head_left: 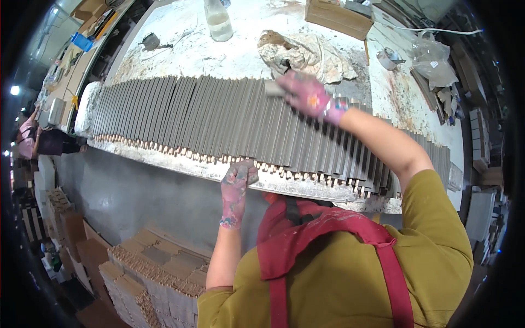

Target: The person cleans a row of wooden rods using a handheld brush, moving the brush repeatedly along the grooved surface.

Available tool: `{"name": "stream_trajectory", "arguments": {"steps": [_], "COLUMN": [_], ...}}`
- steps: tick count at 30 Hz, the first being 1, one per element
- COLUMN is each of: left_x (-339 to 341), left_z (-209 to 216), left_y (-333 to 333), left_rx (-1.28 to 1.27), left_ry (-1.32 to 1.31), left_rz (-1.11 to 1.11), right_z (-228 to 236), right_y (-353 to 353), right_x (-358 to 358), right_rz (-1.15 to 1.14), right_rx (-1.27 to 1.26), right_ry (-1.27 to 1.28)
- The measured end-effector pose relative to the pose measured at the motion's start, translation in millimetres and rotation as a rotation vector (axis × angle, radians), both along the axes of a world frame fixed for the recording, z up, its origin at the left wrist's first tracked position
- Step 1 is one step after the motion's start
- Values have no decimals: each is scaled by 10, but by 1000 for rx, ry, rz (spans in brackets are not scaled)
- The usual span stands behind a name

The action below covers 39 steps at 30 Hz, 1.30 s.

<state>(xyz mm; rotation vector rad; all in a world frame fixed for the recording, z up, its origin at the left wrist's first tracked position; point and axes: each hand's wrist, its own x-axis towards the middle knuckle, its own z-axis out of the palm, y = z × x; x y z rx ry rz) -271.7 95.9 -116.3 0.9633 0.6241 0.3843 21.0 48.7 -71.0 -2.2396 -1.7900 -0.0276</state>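
- strips [219, 115] lie in a row along the bench [175, 63].
- right hand [298, 94] grips a block [273, 89]; pushing hard could knock strips crooked.
- left hand [239, 175] makes a fist by their near ends; a bump could drop some.

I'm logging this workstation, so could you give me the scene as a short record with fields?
Left hand: pink-gloved, fingers curled, at the near ends of the long grey slats with pale tips
Right hand: pink-gloved, blurred, at a pale rectangular block over the slats
Surface: stained white table
Beyond slats: crumpled cream cloth, clear bottle, brown cardboard box
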Motion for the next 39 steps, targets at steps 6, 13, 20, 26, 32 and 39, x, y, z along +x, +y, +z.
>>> {"name": "stream_trajectory", "arguments": {"steps": [6,13,20,26,32,39], "left_x": [-103,-90,-85,-91,-121,-116], "left_z": [26,-20,-186,148,-31,-210], "left_y": [-4,-22,45,-162,-224,-325], "left_rx": [-56,-117,-131,50,-34,-30], "left_ry": [38,5,-72,173,33,108], "left_rz": [50,81,4,270,43,2], "right_z": [306,55,197,143,233,218], "right_y": [-237,-247,-164,-501,-83,-582], "right_x": [-519,-649,-635,-774,244,-525], "right_rz": [453,317,335,727,-21,616], "right_rx": [11,88,178,71,36,134], "right_ry": [100,33,229,147,296,122]}}
